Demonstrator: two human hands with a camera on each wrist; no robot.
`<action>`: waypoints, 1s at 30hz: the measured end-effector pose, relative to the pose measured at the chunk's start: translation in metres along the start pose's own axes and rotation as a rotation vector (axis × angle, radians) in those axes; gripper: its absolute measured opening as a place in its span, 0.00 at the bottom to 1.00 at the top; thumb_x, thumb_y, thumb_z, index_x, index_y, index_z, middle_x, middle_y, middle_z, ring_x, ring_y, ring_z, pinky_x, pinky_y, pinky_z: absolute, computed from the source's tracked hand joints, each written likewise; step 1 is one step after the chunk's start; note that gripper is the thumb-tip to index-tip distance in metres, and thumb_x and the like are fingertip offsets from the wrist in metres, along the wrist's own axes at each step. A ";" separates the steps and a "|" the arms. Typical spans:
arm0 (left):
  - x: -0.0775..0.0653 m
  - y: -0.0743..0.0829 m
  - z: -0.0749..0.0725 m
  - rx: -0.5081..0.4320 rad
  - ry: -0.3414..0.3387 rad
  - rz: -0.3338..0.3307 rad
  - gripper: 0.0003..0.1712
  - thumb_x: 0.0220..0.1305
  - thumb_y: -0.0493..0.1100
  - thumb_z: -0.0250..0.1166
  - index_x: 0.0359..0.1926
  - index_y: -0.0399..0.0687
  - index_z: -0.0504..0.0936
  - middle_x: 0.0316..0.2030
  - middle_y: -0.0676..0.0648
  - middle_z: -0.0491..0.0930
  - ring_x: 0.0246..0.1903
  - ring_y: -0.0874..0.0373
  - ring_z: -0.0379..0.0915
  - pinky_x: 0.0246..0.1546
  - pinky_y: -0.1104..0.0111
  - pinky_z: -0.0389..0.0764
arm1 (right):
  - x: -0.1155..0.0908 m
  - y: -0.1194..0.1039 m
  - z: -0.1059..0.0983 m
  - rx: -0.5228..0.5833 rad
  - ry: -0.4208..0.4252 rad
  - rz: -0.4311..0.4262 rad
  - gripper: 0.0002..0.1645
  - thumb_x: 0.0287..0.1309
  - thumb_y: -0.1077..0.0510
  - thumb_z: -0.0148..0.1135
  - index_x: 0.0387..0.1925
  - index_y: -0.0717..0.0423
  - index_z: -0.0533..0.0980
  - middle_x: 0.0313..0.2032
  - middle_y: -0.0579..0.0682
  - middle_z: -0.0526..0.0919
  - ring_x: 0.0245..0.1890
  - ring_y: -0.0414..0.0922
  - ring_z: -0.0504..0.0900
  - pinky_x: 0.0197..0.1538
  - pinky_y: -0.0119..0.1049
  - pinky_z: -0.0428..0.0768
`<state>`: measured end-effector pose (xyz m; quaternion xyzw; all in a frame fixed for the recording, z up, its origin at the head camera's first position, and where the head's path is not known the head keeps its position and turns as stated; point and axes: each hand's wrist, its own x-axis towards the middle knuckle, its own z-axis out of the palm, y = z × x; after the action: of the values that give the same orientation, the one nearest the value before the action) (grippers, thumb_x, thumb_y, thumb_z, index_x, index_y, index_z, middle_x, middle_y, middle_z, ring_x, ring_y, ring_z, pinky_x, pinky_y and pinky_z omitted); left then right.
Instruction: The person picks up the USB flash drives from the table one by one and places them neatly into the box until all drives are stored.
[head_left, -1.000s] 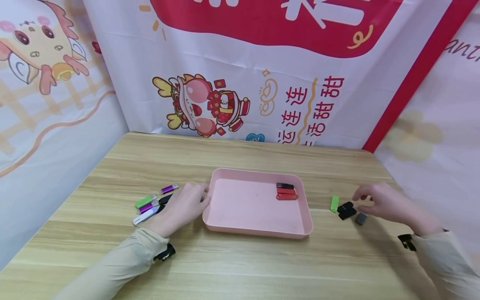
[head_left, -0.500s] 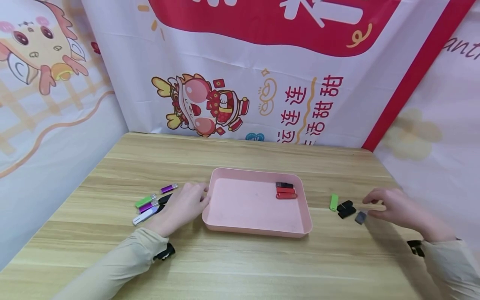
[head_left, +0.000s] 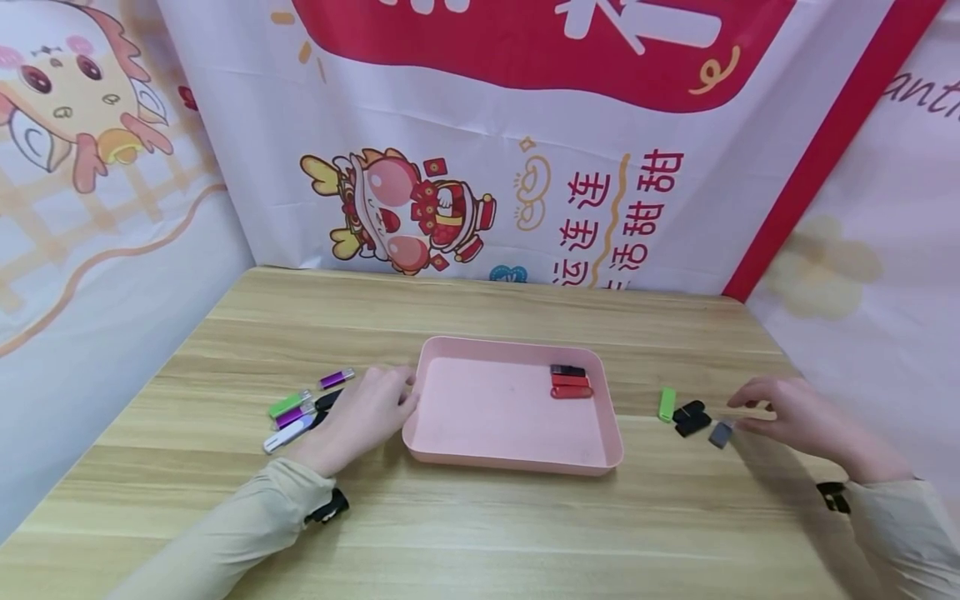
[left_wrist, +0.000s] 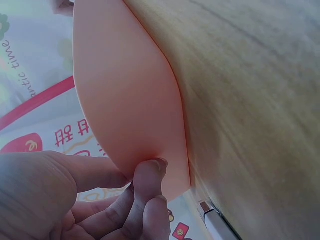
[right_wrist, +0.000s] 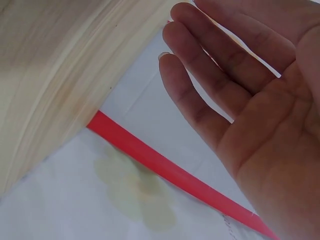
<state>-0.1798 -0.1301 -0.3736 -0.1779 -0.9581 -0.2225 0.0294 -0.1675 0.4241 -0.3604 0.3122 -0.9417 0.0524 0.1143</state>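
Observation:
My left hand pinches the left wall of a shallow pink tray; in the left wrist view its fingers are at the rim. My right hand is at the table's right, fingers loosely bent, the thumb tip right beside a grey USB stick. Left of that stick lie black USB sticks and a green USB stick. The right wrist view shows the palm and relaxed fingers with nothing between them. Red USB sticks and a black one lie in the tray's right end.
Left of the tray, near the left wrist, is a pile with purple, green, white and black sticks, partly covered by the hand. Printed cloth hangs behind the wooden table and at both sides.
My right hand has moved right and slightly toward me, off the black USB sticks to the grey one. The left hand stays at the tray wall.

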 end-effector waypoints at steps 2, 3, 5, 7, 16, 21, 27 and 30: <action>0.000 0.000 0.000 0.001 0.004 0.004 0.11 0.68 0.40 0.61 0.46 0.38 0.81 0.15 0.54 0.70 0.13 0.63 0.64 0.12 0.69 0.64 | 0.000 0.001 0.001 -0.004 0.005 -0.006 0.17 0.35 0.64 0.81 0.31 0.54 0.84 0.32 0.41 0.84 0.32 0.45 0.83 0.35 0.45 0.81; 0.000 0.000 0.000 0.001 0.007 0.005 0.11 0.68 0.40 0.61 0.46 0.38 0.81 0.15 0.54 0.70 0.13 0.63 0.64 0.12 0.69 0.64 | 0.000 0.001 0.001 -0.005 0.005 -0.006 0.17 0.35 0.64 0.81 0.31 0.54 0.84 0.32 0.41 0.84 0.32 0.45 0.83 0.35 0.45 0.81; 0.000 0.000 0.001 0.000 0.009 0.005 0.10 0.68 0.40 0.61 0.46 0.38 0.81 0.15 0.54 0.69 0.13 0.63 0.64 0.12 0.69 0.64 | 0.000 0.001 0.002 -0.003 0.003 -0.005 0.17 0.35 0.65 0.81 0.31 0.54 0.85 0.32 0.41 0.84 0.32 0.45 0.84 0.35 0.45 0.81; 0.000 0.000 0.001 0.002 0.010 0.002 0.10 0.68 0.40 0.61 0.46 0.38 0.81 0.15 0.54 0.69 0.13 0.63 0.64 0.12 0.69 0.64 | 0.000 0.002 0.003 -0.001 -0.002 -0.003 0.17 0.34 0.65 0.81 0.31 0.54 0.85 0.32 0.42 0.84 0.33 0.45 0.83 0.35 0.46 0.81; -0.001 0.000 0.001 0.006 0.008 0.000 0.11 0.68 0.40 0.61 0.46 0.38 0.81 0.14 0.54 0.68 0.12 0.63 0.64 0.12 0.69 0.64 | -0.001 0.001 0.006 0.001 -0.026 0.009 0.17 0.34 0.64 0.81 0.32 0.54 0.84 0.32 0.43 0.85 0.33 0.44 0.83 0.35 0.45 0.80; 0.000 0.000 0.001 0.005 0.011 0.005 0.09 0.68 0.40 0.60 0.44 0.39 0.81 0.14 0.54 0.68 0.12 0.63 0.64 0.12 0.69 0.63 | -0.002 0.002 0.009 0.005 -0.022 -0.003 0.18 0.33 0.64 0.81 0.32 0.53 0.84 0.32 0.42 0.84 0.33 0.45 0.83 0.36 0.45 0.80; 0.000 0.001 0.000 0.009 0.015 0.007 0.08 0.68 0.39 0.61 0.43 0.39 0.81 0.14 0.54 0.68 0.12 0.63 0.64 0.12 0.69 0.63 | -0.001 0.002 0.013 0.017 -0.002 -0.039 0.18 0.33 0.66 0.80 0.31 0.50 0.84 0.32 0.42 0.84 0.33 0.43 0.83 0.35 0.43 0.80; 0.000 0.001 0.000 0.014 0.017 0.007 0.08 0.68 0.39 0.61 0.43 0.39 0.81 0.14 0.54 0.68 0.12 0.63 0.64 0.12 0.69 0.63 | 0.000 0.001 0.014 0.035 -0.025 -0.031 0.18 0.33 0.67 0.79 0.31 0.50 0.84 0.32 0.42 0.84 0.33 0.44 0.83 0.35 0.44 0.80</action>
<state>-0.1794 -0.1290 -0.3731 -0.1791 -0.9587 -0.2174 0.0395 -0.1703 0.4226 -0.3738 0.3292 -0.9370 0.0632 0.0980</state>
